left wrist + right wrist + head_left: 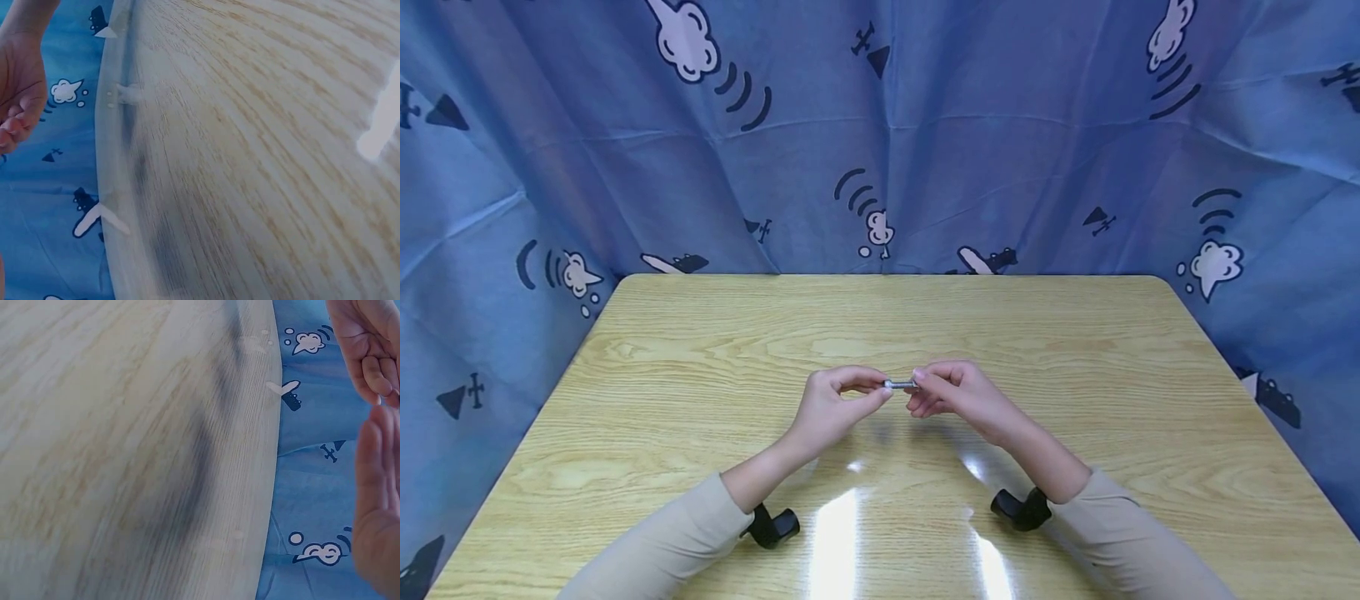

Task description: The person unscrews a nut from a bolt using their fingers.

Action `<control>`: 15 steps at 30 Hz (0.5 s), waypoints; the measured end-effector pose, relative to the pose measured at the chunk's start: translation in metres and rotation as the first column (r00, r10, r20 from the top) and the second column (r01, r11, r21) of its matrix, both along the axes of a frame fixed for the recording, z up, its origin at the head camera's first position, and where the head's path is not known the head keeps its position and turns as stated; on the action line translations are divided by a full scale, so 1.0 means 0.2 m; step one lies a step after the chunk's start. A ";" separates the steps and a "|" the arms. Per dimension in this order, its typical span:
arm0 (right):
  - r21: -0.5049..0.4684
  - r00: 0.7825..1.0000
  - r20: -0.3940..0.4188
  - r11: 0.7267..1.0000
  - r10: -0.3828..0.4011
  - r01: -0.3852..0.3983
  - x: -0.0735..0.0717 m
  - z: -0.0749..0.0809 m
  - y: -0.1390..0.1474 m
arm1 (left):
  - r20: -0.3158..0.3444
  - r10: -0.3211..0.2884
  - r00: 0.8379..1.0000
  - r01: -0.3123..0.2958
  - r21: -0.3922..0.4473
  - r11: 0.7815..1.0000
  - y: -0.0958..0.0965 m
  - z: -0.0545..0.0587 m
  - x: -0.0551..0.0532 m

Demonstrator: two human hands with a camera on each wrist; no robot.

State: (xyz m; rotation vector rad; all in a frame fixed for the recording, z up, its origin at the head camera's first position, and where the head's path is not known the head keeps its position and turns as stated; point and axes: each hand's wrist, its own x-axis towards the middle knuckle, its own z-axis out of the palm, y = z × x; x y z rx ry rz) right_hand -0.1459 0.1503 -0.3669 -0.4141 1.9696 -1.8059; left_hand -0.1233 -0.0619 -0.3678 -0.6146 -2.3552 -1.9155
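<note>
A small silver bolt (901, 385) is held level above the table, its narrow shank showing between the two hands. The thumb and fingertips of my left hand (835, 406) pinch its left end. My right hand (966, 395) pinches the opposite end between thumb and index finger, with the other fingers curled below. Fingertips cover both tips of the bolt. In the right wrist view, parts of both hands appear along the right edge, fingertips close together, and the bolt is not visible there.
The wood-grain table (700, 333) has glossy light reflections near its front. A blue patterned curtain (1000, 167) hangs behind it and at both sides. Black wrist cameras (772, 527) are strapped at both cuffs, low over the tabletop.
</note>
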 end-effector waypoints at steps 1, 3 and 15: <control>-0.007 1.000 0.005 1.000 -0.003 0.003 0.00 0.00 0.00 | 0.001 0.001 1.000 -0.001 0.002 1.000 0.00 -0.02 -0.01; -0.040 1.000 0.010 0.999 -0.003 0.004 0.00 0.00 0.01 | 0.005 -0.002 1.000 0.002 0.012 1.000 -0.01 -0.07 -0.03; -0.011 0.999 -0.030 1.000 0.012 -0.012 0.00 0.01 0.00 | -0.026 -0.006 1.000 0.007 0.035 0.999 -0.02 -0.09 -0.04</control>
